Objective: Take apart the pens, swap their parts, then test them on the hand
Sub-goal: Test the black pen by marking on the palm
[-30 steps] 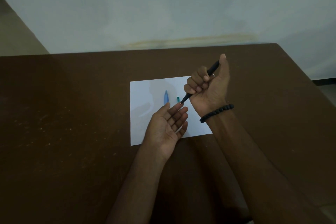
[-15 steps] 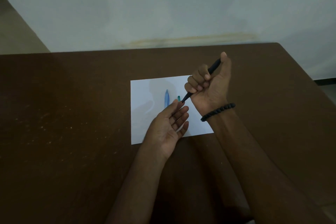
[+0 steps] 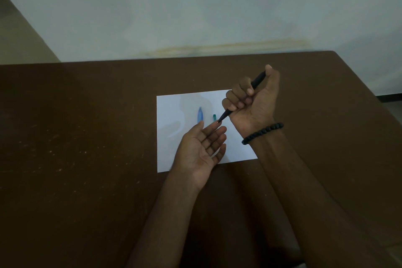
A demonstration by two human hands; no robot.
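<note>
Your right hand (image 3: 253, 102) fists the light, stiff black pen (image 3: 241, 98) mid-barrel at frame centre, left hand (image 3: 202, 150) fingers spread, empty

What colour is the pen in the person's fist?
Black. The pen in the right hand shows clearly in the head view.

Brown table (image 3: 87, 137), pale wall (image 3: 195, 6)

readable text: none
paper (image 3: 174, 115): blank
black pen (image 3: 257, 80): no legible marking
blue pen (image 3: 200, 114): no legible marking
</note>
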